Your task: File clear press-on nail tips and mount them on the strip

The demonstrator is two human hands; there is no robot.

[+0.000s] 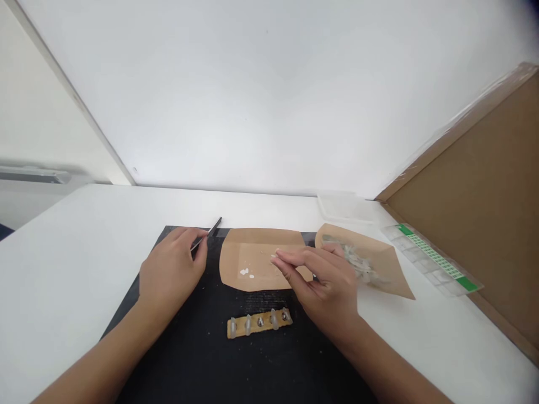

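My left hand (pixel 174 266) pinches a thin dark tool (pixel 215 225) at the upper left of the black mat (pixel 189 353). Over the right part of a brown tray (pixel 229 258), my right hand (pixel 324 278) closes thumb and forefinger on a tiny pale piece (pixel 273 256). White blobs (pixel 244 272) lie on the tray's left side. Nearer to me, a tan strip (pixel 254 324) rests on the mat, bearing several translucent pieces and small round metallic spots.
Behind my right hand, a second brown tray (pixel 391 264) holds translucent pieces. A clear box (pixel 347 207) stands at the back, a compartment case with a green label (pixel 435 258) at the right, beside a cardboard panel (pixel 475 202).
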